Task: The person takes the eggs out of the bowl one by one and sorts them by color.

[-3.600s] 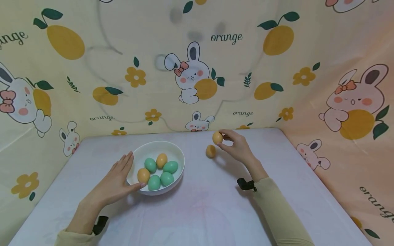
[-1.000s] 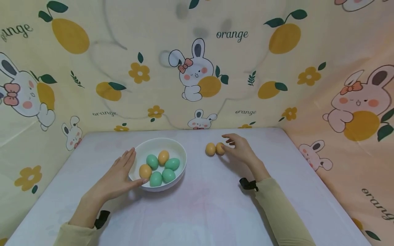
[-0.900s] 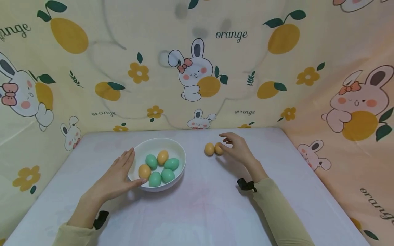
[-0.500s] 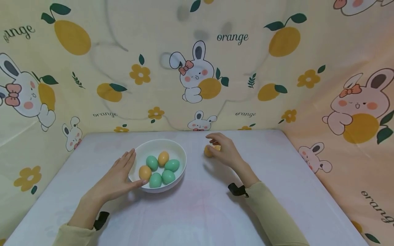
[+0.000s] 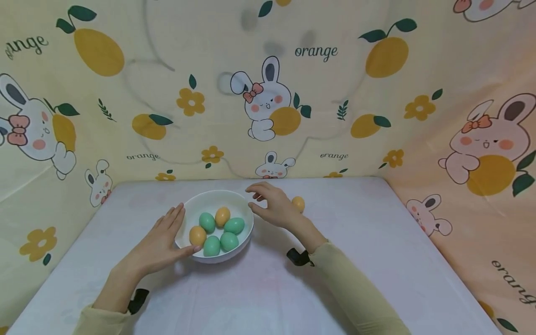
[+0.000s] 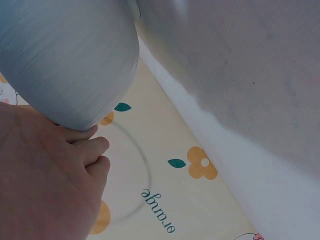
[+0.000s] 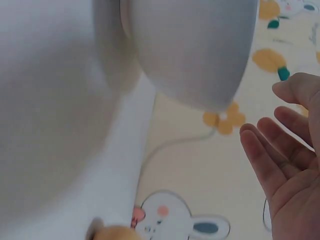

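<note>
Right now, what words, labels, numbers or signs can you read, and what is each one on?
"orange": backdrop, upper middle.
"orange": backdrop, upper left, first letter distorted.
"orange": backdrop, lower left.
"orange": backdrop, lower right.
"orang": backdrop, far right, cut off.
"orange": backdrop, upside down in the left wrist view, perhaps a repeat.
Faint marks on the backdrop, right wrist view: too blurred to read.
No text shows on the bowl or eggs.

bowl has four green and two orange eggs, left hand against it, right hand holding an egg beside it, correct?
No: the right hand beside the bowl is empty, as the right wrist view shows. The bowl does hold four green eggs and two orange eggs, with the left hand against it.
</note>
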`<state>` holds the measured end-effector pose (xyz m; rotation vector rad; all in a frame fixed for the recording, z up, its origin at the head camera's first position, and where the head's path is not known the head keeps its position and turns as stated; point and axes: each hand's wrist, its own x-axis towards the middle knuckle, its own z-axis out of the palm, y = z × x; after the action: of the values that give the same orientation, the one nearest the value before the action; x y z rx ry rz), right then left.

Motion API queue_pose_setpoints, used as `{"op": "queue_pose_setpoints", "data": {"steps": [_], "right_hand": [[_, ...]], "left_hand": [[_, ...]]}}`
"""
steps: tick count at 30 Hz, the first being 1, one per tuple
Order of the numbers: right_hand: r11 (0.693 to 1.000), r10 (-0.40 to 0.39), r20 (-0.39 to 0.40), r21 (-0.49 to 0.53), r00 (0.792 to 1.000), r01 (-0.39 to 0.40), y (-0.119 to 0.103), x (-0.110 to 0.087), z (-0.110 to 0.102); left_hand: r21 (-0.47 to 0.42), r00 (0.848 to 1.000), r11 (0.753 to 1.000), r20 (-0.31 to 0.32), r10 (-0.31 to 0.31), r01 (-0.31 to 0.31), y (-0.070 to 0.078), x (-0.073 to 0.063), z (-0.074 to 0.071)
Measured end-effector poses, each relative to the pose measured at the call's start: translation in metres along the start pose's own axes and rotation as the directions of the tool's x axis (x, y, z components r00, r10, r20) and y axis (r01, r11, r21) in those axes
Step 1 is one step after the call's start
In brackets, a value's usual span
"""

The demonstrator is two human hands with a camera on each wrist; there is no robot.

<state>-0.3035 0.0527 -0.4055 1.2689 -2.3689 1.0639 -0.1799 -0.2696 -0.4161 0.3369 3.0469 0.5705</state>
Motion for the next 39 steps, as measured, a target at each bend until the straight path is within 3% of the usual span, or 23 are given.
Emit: {"op": "queue_pose_setpoints", "data": {"steps": [8,18,28,35,39], "right_hand": [[0.998,0.036,0.140,-0.051,0.989,-0.029,-0.015,0.019,0.018],[0.991,0.115,0.320,-0.101,0.940,-0.087,-0.022,0.036,0.041],[0.958,0.213,0.387,-0.262,0.897,-0.114,-0.027,0.048,0.060],[0.942,0.250,0.407,-0.312,0.879,-0.123,-0.028,0.050,0.065],[0.940,0.232,0.427,-0.331,0.874,-0.088,-0.025,0.051,0.070]], "left_hand": [[-0.006,1.000,1.000,-0.003,0.005,-0.005,0.001,0.000,-0.001],[-0.010,1.000,1.000,-0.011,0.016,-0.017,0.001,-0.001,0.000],[-0.017,1.000,1.000,-0.018,0.023,-0.023,0.000,-0.003,0.000],[-0.020,1.000,1.000,-0.012,0.018,-0.018,-0.001,-0.002,-0.001],[-0.023,1.000,1.000,-0.018,0.020,-0.020,-0.001,-0.003,-0.001]]}}
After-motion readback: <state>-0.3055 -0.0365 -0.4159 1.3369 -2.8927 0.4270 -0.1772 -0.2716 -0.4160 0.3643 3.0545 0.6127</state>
